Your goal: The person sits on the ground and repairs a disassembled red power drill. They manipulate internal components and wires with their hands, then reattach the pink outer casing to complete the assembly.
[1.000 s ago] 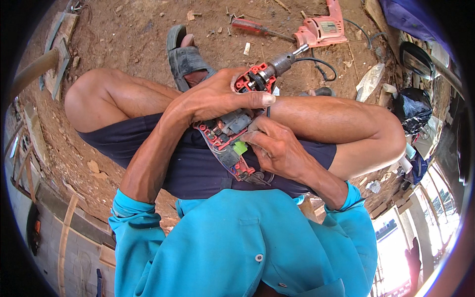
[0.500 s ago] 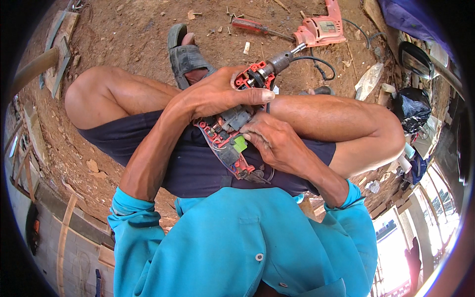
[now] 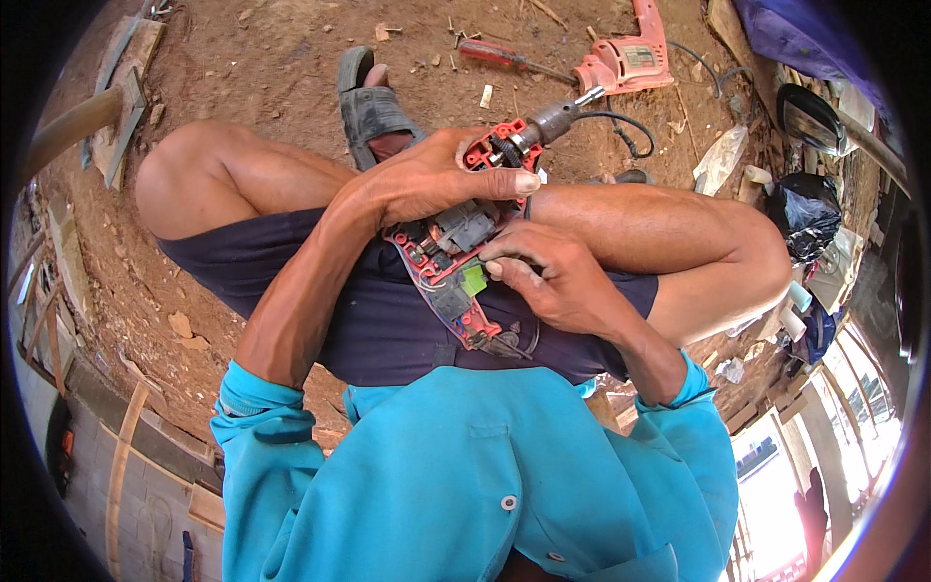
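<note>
An opened electric drill lies slanted across my lap, its gears, grey motor and wiring exposed in a red housing half. My left hand is wrapped round its front part, thumb across the top, just behind the metal chuck. Beside the handle, my right hand has thumb and fingers pinched together at the housing's edge. Its fingertips are close to a bright green piece by the switch. Whatever is between those fingertips is too small to make out.
On the dirt ahead lie a red drill housing half and a red-handled screwdriver. A black cable curls beyond my right leg. Black plastic bag and scraps are at right; a wooden post stands at left.
My right hand's fingertips have shifted slightly along the housing edge, and the thumb now shows more plainly. My left hand keeps its hold on the drill.
</note>
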`<move>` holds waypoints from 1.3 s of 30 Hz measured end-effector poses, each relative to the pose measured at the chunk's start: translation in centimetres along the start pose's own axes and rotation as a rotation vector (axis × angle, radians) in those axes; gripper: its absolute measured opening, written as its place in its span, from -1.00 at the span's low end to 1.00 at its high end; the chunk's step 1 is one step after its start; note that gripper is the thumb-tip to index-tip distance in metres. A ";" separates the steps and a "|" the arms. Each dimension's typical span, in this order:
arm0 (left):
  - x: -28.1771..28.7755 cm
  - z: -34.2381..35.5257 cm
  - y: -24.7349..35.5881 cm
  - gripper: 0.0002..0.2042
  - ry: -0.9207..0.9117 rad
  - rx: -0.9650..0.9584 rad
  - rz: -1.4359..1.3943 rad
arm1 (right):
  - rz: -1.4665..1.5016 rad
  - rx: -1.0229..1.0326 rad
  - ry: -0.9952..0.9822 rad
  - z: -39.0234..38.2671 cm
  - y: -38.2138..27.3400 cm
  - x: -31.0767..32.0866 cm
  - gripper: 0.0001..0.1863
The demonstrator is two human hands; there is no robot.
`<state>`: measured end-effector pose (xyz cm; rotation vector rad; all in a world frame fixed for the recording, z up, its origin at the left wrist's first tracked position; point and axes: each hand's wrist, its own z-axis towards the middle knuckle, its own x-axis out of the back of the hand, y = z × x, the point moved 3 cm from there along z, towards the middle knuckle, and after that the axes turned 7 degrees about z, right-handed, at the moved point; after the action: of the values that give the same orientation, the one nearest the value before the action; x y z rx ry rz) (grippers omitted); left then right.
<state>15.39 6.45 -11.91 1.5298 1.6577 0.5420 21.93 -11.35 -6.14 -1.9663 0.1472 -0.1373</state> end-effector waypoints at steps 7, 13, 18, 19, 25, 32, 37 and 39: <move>-0.3 -0.3 -0.1 -0.32 -0.021 -0.102 -0.108 | 0.215 -0.133 0.059 -1.1 -1.0 1.3 -0.89; -0.1 -0.6 0.6 -0.34 -0.050 -0.126 -0.147 | 0.237 0.045 0.079 -1.1 -0.6 1.3 -0.87; 0.0 -1.0 1.0 -0.31 -0.018 -0.117 -0.144 | 0.203 0.248 0.041 -0.6 -0.9 1.7 -0.78; -0.1 -1.1 1.3 -0.38 0.002 -0.186 -0.226 | 0.215 0.266 0.041 -0.6 -0.9 1.7 -0.77; 0.4 -0.9 1.1 -0.38 -0.021 -0.252 -0.236 | 0.288 0.205 -0.007 -0.4 -1.5 2.2 -0.76; 0.5 -0.7 1.1 -0.41 -0.039 -0.255 -0.298 | 0.275 0.236 0.017 -0.3 -1.1 2.3 -0.74; 0.2 -0.5 1.9 -0.25 0.033 -0.134 -0.149 | 0.218 0.205 0.078 -0.4 -0.9 2.1 -0.75; 0.1 -0.5 1.3 -0.26 0.000 -0.120 -0.150 | 0.187 0.185 0.090 -0.4 -0.9 1.9 -0.77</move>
<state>15.86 6.88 -10.66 1.3078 1.6927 0.5496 23.79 -11.66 -5.10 -1.7528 0.3629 -0.1126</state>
